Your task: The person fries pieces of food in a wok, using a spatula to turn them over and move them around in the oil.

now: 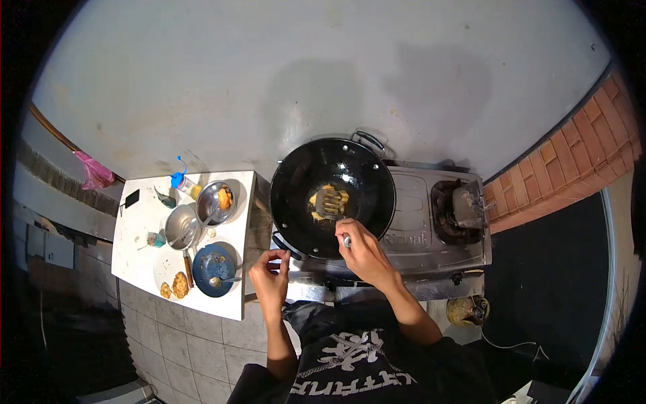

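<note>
A large black wok (296, 178) sits on the left side of the gas stove. In its bottom, a yellowish piece of frying food (342, 197) lies partly under the slotted head of a spatula (330, 203). My right hand (367, 256) is closed around the spatula's handle, above the wok's near rim. At the wok's near-left side, my left hand (269, 279) pinches the loop handle (282, 246) between thumb and fingers.
A white table (141, 259) on the left holds metal bowls (180, 225), a blue plate (214, 259) with a spoon, fried pieces (180, 285), a blue-capped bottle (185, 183) and a phone (132, 198). The right burner (452, 209) is beside a brick ledge (565, 161).
</note>
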Available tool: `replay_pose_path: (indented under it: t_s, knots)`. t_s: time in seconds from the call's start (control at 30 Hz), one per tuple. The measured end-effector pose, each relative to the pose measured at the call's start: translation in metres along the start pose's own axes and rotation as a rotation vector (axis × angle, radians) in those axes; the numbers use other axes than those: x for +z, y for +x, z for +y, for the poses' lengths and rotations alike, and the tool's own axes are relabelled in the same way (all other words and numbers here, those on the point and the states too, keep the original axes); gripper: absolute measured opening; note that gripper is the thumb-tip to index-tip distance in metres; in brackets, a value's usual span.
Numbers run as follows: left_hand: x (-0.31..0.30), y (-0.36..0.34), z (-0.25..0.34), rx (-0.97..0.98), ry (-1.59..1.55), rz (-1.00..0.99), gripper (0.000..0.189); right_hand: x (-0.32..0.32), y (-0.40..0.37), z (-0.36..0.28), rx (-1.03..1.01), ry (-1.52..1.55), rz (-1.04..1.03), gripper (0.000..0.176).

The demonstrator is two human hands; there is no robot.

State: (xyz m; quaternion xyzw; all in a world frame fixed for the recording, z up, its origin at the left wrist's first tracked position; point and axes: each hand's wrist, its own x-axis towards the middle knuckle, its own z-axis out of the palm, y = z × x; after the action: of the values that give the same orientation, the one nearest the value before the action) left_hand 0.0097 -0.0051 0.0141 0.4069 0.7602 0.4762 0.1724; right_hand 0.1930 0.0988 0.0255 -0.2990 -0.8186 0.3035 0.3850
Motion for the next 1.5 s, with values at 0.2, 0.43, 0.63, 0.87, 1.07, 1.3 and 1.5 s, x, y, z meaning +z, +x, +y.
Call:
replay_pose_path:
  t_s: [0.2, 0.43, 0.63, 0.87, 1.07, 1.3, 1.5]
  knots:
    - [-0.001, 0.004, -0.005, -0.007, -0.008, -0.018, 0.013, 0.005, -0.002, -0.002, -0.075, -0.050, -0.020, 0.026]
    - [-0.001, 0.005, -0.002, -0.020, 0.005, -0.021, 0.014, 0.010, -0.005, -0.004, -0.088, -0.085, -0.038, 0.025]
    - [-0.002, 0.008, -0.013, -0.009, -0.014, -0.059, 0.015, 0.006, -0.005, -0.011, -0.081, -0.068, -0.007, 0.027]
    - [-0.001, 0.015, -0.013, 0.005, -0.082, -0.083, 0.013, -0.008, -0.012, -0.021, -0.022, -0.003, 0.106, 0.024]
    - [-0.004, 0.021, -0.012, 0.012, -0.077, -0.139, 0.013, -0.016, -0.016, -0.026, 0.148, 0.046, 0.270, 0.019]
    - [-0.006, 0.024, -0.020, 0.032, -0.046, -0.175, 0.014, -0.013, -0.019, -0.029, 0.199, -0.003, 0.308, 0.018]
    - [-0.010, 0.024, -0.019, 0.056, -0.016, -0.199, 0.014, -0.010, -0.017, -0.032, 0.249, -0.053, 0.371, 0.016]
